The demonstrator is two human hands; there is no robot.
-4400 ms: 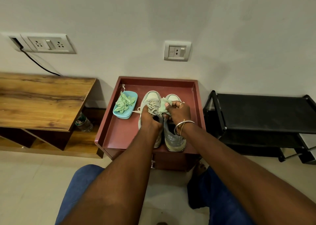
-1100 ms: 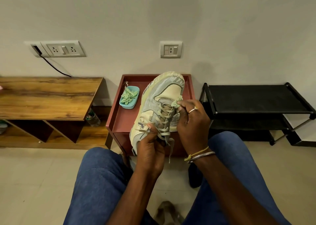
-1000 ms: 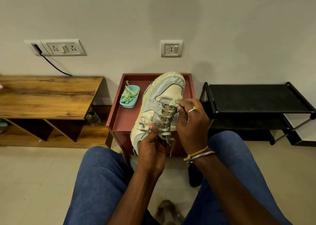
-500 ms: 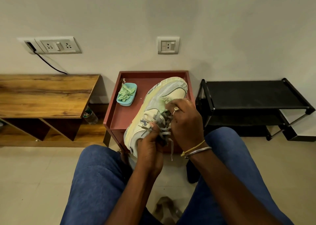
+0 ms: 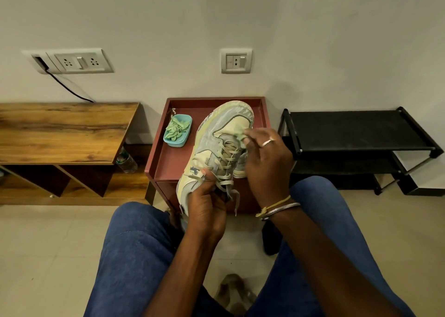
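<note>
Left hand [image 5: 207,206] clamps the raised sneaker [image 5: 216,133]; right hand [image 5: 267,162], fingers pinching a green wipe [image 5: 240,135], has slid forward off the laces [image 5: 228,157]; wiping continues.

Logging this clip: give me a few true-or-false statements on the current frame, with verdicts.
The left hand grips the sneaker near its heel end. True.
The right hand holds a brush. False: it pinches a green cloth against the sneaker.
The blue dish is empty. False: it holds green pieces.
The sneaker is laced. True.
The blue dish sits on the red table. True.
</note>
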